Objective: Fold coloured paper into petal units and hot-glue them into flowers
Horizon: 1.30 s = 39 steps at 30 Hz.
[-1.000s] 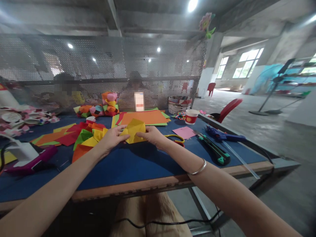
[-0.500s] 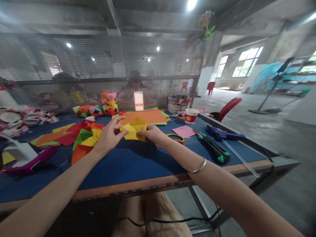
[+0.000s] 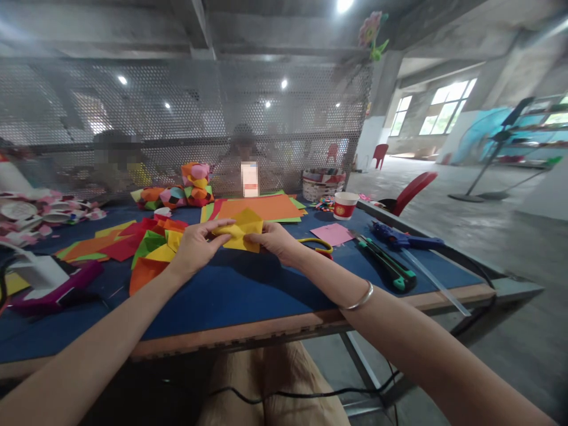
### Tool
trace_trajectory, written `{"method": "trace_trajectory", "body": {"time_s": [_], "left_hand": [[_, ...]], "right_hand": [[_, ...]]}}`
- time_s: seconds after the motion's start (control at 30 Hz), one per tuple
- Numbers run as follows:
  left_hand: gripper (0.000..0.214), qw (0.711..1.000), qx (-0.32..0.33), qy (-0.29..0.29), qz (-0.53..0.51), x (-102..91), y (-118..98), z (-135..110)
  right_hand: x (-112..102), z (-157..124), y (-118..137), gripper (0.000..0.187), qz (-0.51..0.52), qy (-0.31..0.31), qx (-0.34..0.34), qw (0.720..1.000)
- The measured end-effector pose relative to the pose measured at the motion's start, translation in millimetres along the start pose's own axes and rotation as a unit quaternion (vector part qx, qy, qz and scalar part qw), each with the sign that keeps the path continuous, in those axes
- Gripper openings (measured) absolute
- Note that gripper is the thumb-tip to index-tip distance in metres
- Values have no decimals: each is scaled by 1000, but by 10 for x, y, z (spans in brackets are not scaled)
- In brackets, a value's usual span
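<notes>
Both of my hands meet on a folded yellow paper piece (image 3: 242,229) held just above the blue table top (image 3: 231,293). My left hand (image 3: 195,245) pinches its left side with thumb and fingers closed on the fold. My right hand (image 3: 274,241) grips the right side, thumb on top. A silver bangle sits on my right forearm. A heap of folded coloured papers (image 3: 151,245) lies just left of my left hand. A stack of orange and green sheets (image 3: 261,208) lies behind the yellow piece.
Yellow-handled scissors (image 3: 317,245), a pink sheet (image 3: 332,234), a green utility knife (image 3: 390,269), a blue glue gun (image 3: 406,239), a clear ruler (image 3: 437,284) and a red paper cup (image 3: 345,207) lie to the right. A perforated metal screen (image 3: 177,118) backs the table; people sit behind it.
My left hand, which had opened its fingers half a second ago, has closed on the yellow paper again. The paper sits slightly lower and flatter. My right hand has kept its hold.
</notes>
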State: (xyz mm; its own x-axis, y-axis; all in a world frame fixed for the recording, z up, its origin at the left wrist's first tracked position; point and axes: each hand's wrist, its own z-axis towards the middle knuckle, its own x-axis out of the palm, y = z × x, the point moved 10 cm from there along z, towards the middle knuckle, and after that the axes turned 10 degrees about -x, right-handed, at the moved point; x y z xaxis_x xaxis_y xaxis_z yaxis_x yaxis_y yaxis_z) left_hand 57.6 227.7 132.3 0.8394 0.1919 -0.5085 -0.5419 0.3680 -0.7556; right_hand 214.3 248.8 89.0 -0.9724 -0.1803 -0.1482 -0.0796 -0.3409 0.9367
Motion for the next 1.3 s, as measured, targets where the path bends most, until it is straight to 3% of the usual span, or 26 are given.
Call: {"method": "trace_trajectory", "body": {"time_s": [0.13,0.53,0.73,0.93,1.1,1.3], "left_hand": [[41,997,39,-15,67,7,-93,-42],[24,996,31,-12,84,25,-59,-17],[19,995,39,-8,92,41,-50,-11],[20,992,53,-21,111,15,-81,-14],[21,988,49,-27,142,8,-85,-18],[18,981,107,-37,155,6,-188,-45]], "right_hand": [[7,-45,-90,15,75,-24,67,995],[92,34,-92,25,69,9,-2,998],[58,81,-91,21,-31,25,-70,997],[71,82,-26,17,-172,52,-112,977],[126,78,-23,19,-176,75,-121,974],[129,66,-60,18,-182,84,-113,973]]}}
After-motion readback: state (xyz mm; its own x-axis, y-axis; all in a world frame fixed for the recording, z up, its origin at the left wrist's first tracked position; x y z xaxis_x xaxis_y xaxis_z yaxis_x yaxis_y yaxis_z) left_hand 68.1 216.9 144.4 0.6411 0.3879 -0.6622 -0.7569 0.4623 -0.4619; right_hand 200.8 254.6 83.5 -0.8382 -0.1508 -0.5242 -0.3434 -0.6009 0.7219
